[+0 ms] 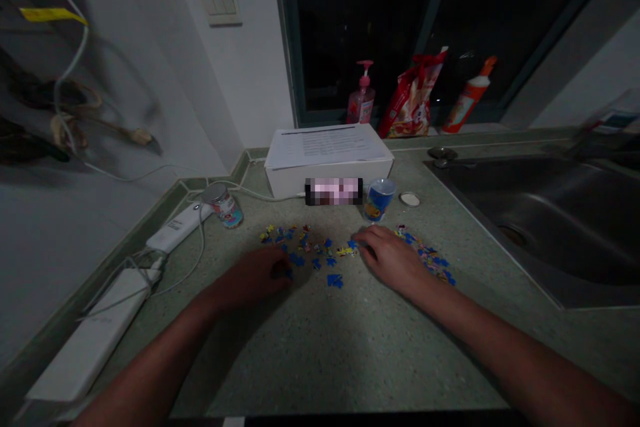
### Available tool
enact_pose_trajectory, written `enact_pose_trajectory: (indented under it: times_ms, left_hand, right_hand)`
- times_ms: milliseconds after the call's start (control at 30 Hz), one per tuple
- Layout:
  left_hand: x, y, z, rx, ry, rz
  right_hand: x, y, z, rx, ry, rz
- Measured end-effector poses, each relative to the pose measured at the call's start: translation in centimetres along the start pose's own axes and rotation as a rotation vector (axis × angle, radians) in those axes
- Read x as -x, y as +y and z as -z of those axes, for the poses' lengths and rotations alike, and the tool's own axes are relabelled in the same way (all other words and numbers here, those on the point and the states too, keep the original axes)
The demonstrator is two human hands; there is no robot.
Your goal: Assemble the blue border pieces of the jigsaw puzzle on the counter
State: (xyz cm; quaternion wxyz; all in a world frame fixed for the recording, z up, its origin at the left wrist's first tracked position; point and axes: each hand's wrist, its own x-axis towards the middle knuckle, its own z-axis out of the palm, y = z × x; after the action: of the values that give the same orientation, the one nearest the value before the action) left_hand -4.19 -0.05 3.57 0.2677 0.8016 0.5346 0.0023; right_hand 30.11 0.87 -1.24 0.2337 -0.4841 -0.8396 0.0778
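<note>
Small jigsaw puzzle pieces (330, 260), blue with yellow and coloured parts, lie scattered across the counter between my hands. My left hand (263, 270) is at their left edge, thumb and fingers closed in a pinch with a bit of a blue puzzle piece (289, 274) showing at the tips. My right hand (387, 255) rests palm down, fingers loosely bent and thumb apart; its fingertips reach a blue piece (352, 245). Nearer me, a few joined blue pieces (335, 280) lie apart from the others. More pieces (433, 257) form a strip beyond my right wrist.
Behind the pieces stand a blue can (379, 200), a round lid (410, 199), a propped phone (333, 191) and a white box (327, 153). At left are a printed can (223, 205), power strips (95, 333) and cables. A metal sink (545, 227) is right.
</note>
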Motion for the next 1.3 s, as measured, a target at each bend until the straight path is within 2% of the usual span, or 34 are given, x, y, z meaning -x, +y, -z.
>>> enact_pose_trajectory:
  times_ms: [233,567,833,1300]
  left_hand:
    - [0.0,1.0,-0.2,0.022,0.002,0.003]
    - [0.0,0.7,-0.3,0.039,0.027,-0.005]
    - [0.0,1.0,-0.1,0.03,0.005,-0.014]
    - [0.0,0.9,-0.3,0.03,0.008,0.006]
  right_hand:
    - [-0.6,-0.3,-0.5,-0.069,-0.036,0.083]
    - [-1.2,-0.4,-0.3,-0.058,-0.062,0.102]
    - [-0.4,-0.3,-0.1,0.039,-0.083,0.054]
    - [0.1,0.0,1.0,0.034,-0.122,0.005]
